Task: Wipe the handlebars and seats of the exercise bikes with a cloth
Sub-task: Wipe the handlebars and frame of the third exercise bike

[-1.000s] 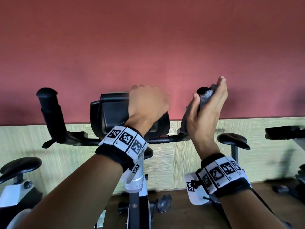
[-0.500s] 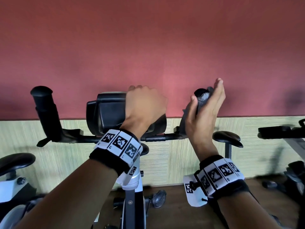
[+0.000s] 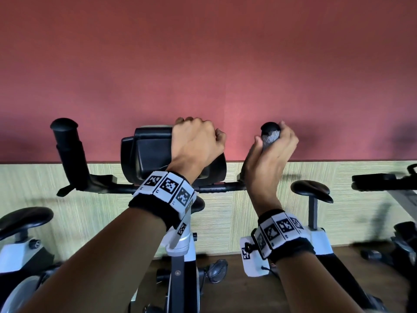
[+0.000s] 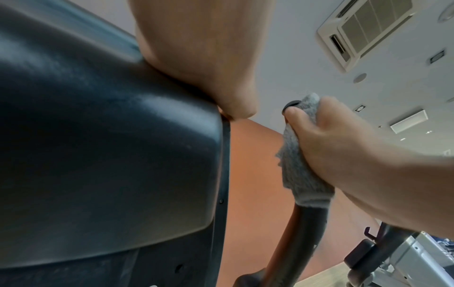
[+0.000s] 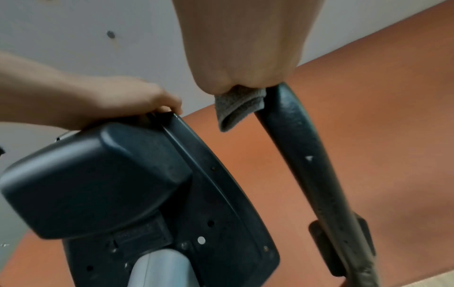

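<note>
A black exercise bike stands in front of me with a console (image 3: 149, 152) between two upright handlebar grips. My right hand (image 3: 274, 150) grips the right grip (image 3: 269, 127) near its top, with a grey cloth (image 3: 269, 139) wrapped between palm and grip. In the left wrist view the cloth (image 4: 298, 159) covers the grip's upper part and the bare bar (image 4: 303, 229) runs below. The right wrist view shows the cloth (image 5: 237, 108) hanging under my fist beside the grip (image 5: 294, 139). My left hand (image 3: 196, 143) holds the console's top right edge (image 5: 169, 116). The left grip (image 3: 67, 150) is bare.
A red wall with a pale green lower panel stands close behind the bike. Another bike's seat (image 3: 312, 190) sits to the right, with a further bike's handlebar (image 3: 383, 181) beyond. At the left is a third seat (image 3: 24, 219). The floor is dark wood.
My right hand went from flat fingers pressing the cloth against the grip to fingers curled round it near the top. The left hand stayed on the console.
</note>
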`<state>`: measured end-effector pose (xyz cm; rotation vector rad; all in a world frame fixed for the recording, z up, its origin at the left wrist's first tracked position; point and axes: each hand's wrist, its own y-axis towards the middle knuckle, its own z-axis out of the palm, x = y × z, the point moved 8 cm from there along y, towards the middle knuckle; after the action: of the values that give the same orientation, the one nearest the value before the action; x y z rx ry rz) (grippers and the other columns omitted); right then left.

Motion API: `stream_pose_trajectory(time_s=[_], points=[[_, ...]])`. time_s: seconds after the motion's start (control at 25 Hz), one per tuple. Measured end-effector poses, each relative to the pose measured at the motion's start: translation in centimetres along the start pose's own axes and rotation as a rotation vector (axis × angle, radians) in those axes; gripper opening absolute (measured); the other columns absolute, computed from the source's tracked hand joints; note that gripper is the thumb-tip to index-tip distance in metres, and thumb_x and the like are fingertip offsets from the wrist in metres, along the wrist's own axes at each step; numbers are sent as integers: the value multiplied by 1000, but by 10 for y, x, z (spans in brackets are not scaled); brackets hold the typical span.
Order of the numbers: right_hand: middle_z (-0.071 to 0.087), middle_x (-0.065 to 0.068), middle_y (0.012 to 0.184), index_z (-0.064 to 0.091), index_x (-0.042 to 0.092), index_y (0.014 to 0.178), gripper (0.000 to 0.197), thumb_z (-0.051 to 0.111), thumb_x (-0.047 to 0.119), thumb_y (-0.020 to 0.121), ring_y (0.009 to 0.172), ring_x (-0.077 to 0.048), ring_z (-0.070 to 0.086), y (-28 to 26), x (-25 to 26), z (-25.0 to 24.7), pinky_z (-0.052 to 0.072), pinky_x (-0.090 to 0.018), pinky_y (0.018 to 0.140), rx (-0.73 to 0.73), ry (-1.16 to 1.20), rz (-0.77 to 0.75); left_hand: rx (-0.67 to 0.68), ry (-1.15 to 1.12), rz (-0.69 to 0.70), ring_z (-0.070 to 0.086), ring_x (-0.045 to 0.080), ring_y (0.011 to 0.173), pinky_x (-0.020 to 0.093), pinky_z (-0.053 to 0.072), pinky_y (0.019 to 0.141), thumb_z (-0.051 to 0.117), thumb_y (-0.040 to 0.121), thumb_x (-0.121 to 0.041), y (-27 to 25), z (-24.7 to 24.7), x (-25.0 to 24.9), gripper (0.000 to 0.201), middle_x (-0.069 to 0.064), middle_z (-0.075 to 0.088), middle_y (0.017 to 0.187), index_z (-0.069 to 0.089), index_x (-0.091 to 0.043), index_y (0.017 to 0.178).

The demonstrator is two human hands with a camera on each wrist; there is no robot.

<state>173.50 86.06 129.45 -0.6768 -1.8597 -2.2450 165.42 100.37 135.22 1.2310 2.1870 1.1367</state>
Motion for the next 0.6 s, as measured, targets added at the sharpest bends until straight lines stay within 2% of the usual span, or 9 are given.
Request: stream_pose_trajectory(time_s=[0.08, 0.16, 0.2, 0.28, 0.36, 0.44, 0.48, 0.52, 0.6], points=[[36, -21, 138, 26, -6, 152, 54, 44, 18, 107, 123, -19, 39, -13, -11, -4, 36, -30, 110, 123, 31, -5, -9, 2, 7, 45, 26, 64, 34, 31, 70, 40, 97, -43, -1, 2, 1, 46, 9, 65, 73, 69, -13, 77], [33, -7, 136, 28, 1, 151, 47, 42, 15, 108, 114, 7, 38, -24, -32, -15, 33, -7, 102, 182, 144, 101, -8, 4, 13, 46, 26, 63, 34, 31, 71, 39, 97, -43, -1, 3, 1, 47, 7, 59, 69, 69, -14, 76], [35, -8, 134, 30, 2, 149, 43, 44, 11, 108, 106, 18, 37, -29, -39, -23, 32, 0, 96, 164, 175, 139, -5, 6, 12, 47, 26, 63, 35, 31, 71, 39, 97, -42, -1, 4, 1, 46, 6, 56, 67, 69, -14, 76], [36, -24, 135, 27, -8, 149, 50, 48, 7, 106, 111, 25, 31, -31, -43, -37, 27, 2, 97, 79, 144, 99, -7, 13, -7, 47, 26, 62, 34, 32, 72, 40, 97, -42, 0, 2, 1, 47, 5, 54, 66, 69, -14, 75], [33, -31, 139, 21, -11, 152, 60, 49, 14, 106, 117, 14, 36, -26, -40, -27, 31, -9, 107, 111, 161, 39, -13, 30, -24, 47, 26, 63, 34, 31, 72, 40, 97, -43, 1, 3, 2, 47, 6, 58, 69, 71, -13, 78], [34, -32, 142, 22, -10, 152, 65, 49, 25, 105, 130, -17, 41, -19, -35, -6, 37, -32, 114, 182, 199, -6, -21, 45, -46, 45, 26, 66, 33, 30, 70, 40, 98, -43, -1, 5, 1, 47, 6, 58, 71, 73, -14, 83], [36, -33, 142, 25, -10, 150, 64, 49, 29, 105, 132, -31, 41, -21, -38, 2, 36, -41, 116, 194, 199, -38, -24, 54, -57, 44, 25, 68, 33, 30, 70, 40, 98, -44, -1, 6, 0, 46, 6, 58, 73, 73, -14, 86], [37, -35, 141, 27, -7, 148, 62, 50, 30, 104, 133, -38, 40, -27, -43, 7, 34, -44, 117, 193, 175, -82, -21, 52, -69, 44, 25, 69, 32, 30, 70, 41, 99, -45, 0, 7, 1, 46, 7, 60, 74, 74, -15, 88], [38, -33, 140, 28, 3, 146, 58, 56, 28, 101, 133, -37, 37, -48, -69, 13, 32, -40, 118, 219, 195, -85, -18, 37, -105, 46, 26, 71, 32, 31, 70, 42, 98, -45, 0, 9, 4, 45, 7, 60, 75, 74, -15, 87]])
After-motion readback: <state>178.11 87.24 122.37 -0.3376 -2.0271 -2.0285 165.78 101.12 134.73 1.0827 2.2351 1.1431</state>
